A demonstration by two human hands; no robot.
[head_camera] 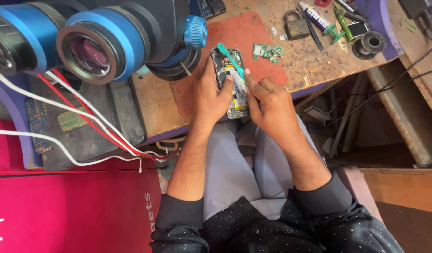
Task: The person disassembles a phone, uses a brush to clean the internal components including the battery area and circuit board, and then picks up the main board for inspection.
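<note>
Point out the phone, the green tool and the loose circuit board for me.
phone (pixel 238 100): head view, on its open lower back.
green tool (pixel 229 58): head view, on its shaft.
circuit board (pixel 266 51): head view, on its middle.

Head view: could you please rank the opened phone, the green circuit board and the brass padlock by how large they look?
1. opened phone, plainly largest.
2. and 3. brass padlock and green circuit board look too alike to rank.

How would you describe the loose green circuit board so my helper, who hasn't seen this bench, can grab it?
Find the red mat on the wooden bench. Right of the opened phone held in both hands lies the small green circuit board. It is the only flat, irregular green piece lying loose on the mat; the padlock sits beyond it.
</note>
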